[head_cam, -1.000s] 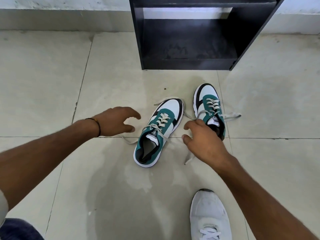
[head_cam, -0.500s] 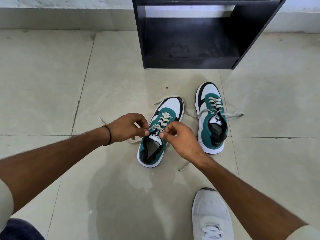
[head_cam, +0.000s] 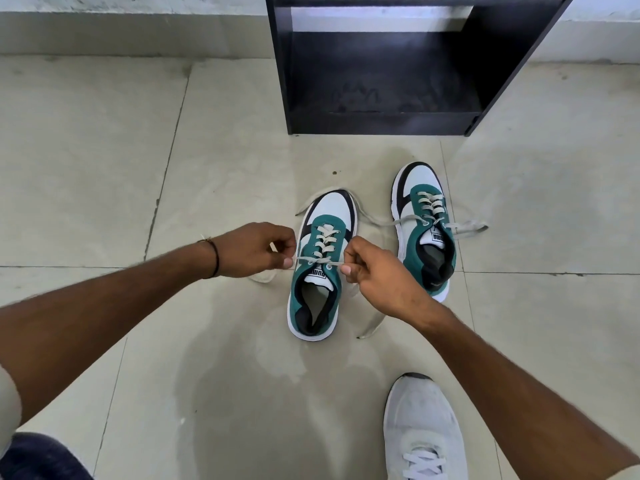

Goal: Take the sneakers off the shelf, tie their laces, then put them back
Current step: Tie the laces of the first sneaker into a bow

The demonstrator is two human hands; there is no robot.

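Two green, white and black sneakers stand on the tiled floor before a black shelf. The left sneaker points away from me, its laces untied. My left hand pinches the left lace end beside the top eyelets. My right hand pinches the right lace end on the other side, and the lace runs taut between them across the tongue. The right sneaker stands apart to the right, with loose lace ends trailing on the floor at both sides.
The shelf's lowest compartment holds nothing, and a grey wall runs behind it. My own foot in a white shoe rests on the floor at the lower right. A loose lace tail lies beside the left sneaker's heel.
Both hands came in from either side of the left sneaker and took hold of its lace ends. The sneaker has turned straighter, toe toward the shelf. The right sneaker stayed put.
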